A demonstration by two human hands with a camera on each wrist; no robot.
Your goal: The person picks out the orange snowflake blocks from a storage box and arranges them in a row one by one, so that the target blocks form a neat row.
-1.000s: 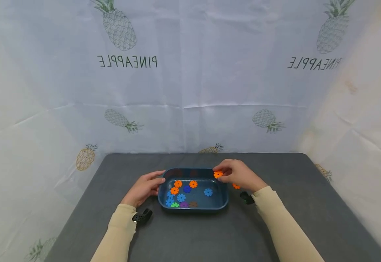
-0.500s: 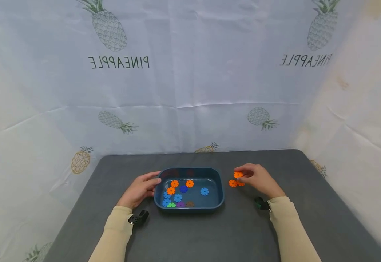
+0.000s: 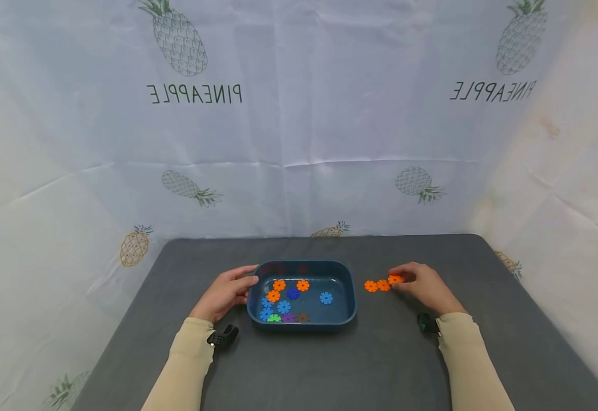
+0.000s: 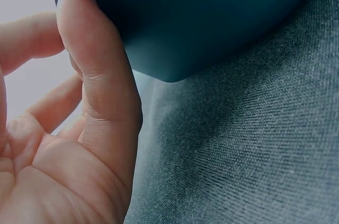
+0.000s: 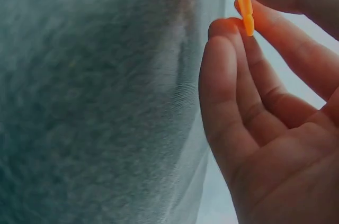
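Observation:
My left hand [image 3: 225,294] grips the left end of a dark blue rectangular tray [image 3: 304,327], its thumb at the rim [image 4: 92,38]. In the tray lie notched plastic discs: three orange, several light blue, a dark blue disc [image 3: 293,293], a green disc [image 3: 274,318], a purple disc [image 3: 288,318] and a brown disc [image 3: 302,317]. Right of the tray, my right hand [image 3: 426,289] pinches an orange notched disc [image 3: 394,279] between thumb and fingers; the right wrist view shows this disc [image 5: 247,15] edge-on. Beside it, two more orange discs [image 3: 371,286] lie in a row on the table.
A grey cloth-covered table [image 3: 299,371] carries everything. Behind it and along both sides hangs a pale curtain [image 3: 299,125] printed with pineapples. Dark bands circle both wrists, the left band [image 3: 223,337] close to the tray's front left corner.
My right hand has carried an orange disc from above the tray's right end rightward, to the end of the orange row on the table. The left hand keeps its grip on the tray.

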